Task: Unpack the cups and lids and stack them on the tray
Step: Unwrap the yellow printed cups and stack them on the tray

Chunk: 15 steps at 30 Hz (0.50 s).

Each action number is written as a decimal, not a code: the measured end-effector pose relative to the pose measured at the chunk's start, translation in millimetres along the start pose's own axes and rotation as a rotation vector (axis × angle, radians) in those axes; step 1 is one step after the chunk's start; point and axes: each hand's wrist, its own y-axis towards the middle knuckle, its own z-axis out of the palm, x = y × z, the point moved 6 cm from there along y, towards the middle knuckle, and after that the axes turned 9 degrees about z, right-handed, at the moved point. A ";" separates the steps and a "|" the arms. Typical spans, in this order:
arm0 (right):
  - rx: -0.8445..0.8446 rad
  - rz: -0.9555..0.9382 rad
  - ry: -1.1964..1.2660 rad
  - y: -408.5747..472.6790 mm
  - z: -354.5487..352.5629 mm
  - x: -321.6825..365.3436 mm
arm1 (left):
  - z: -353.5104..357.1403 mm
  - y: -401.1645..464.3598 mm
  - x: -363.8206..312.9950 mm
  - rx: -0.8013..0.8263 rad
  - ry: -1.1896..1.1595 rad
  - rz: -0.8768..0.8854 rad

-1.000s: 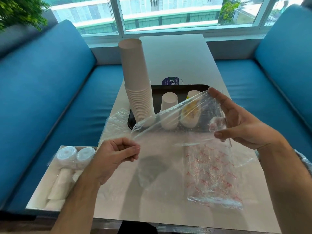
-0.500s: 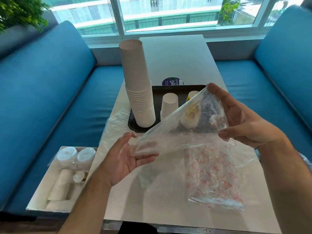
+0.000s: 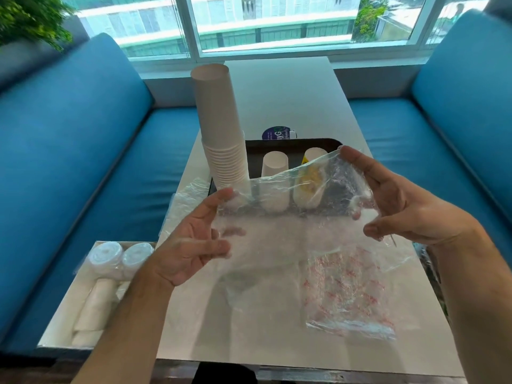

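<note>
Since a moment ago my left hand (image 3: 194,239) has come back up to the clear plastic bag (image 3: 279,217); its fingers are now spread nearly straight, palm turned up, with the fingertips pressing the bag's left edge rather than pinching it. My right hand (image 3: 388,200) keeps its hold on the other end, the index finger over the top corner and the thumb beneath, so the film is clamped between them. The bag is stretched between my two hands, long axis running left to right, and it looks empty to me. Straight beyond it, seen partly through the film, is the dark tray (image 3: 291,142) with the tall stack of paper cups (image 3: 221,134) at its left end, a single upturned cup (image 3: 274,173) in the middle and another cup (image 3: 311,164) with something yellow on it to the right. On the surface (image 3: 277,87) below my right hand lies a second bag with red print (image 3: 352,295), flat and slack. More crumpled plastic (image 3: 191,189) sits at the tray's near-left corner. The wrapped goods not yet opened are down to my left, in the white box (image 3: 63,314) on the blue bench seat (image 3: 83,162): two sleeves of lids (image 3: 122,257) and rolls of cups in plastic. I judge my left hand is the nearer one for that reach, once this bag is put down.
</note>
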 end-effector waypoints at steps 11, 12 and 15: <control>-0.104 0.119 -0.097 -6.5 -4.2 -25.1 | 2.7 -1.0 -24.0 0.043 0.358 -0.071; -0.097 0.131 -0.095 -7.5 -3.0 -26.0 | 3.4 -1.2 -25.5 0.050 0.377 -0.078; -0.111 0.146 -0.125 -15.0 -7.6 -26.5 | 6.9 0.2 -30.0 0.112 0.410 -0.092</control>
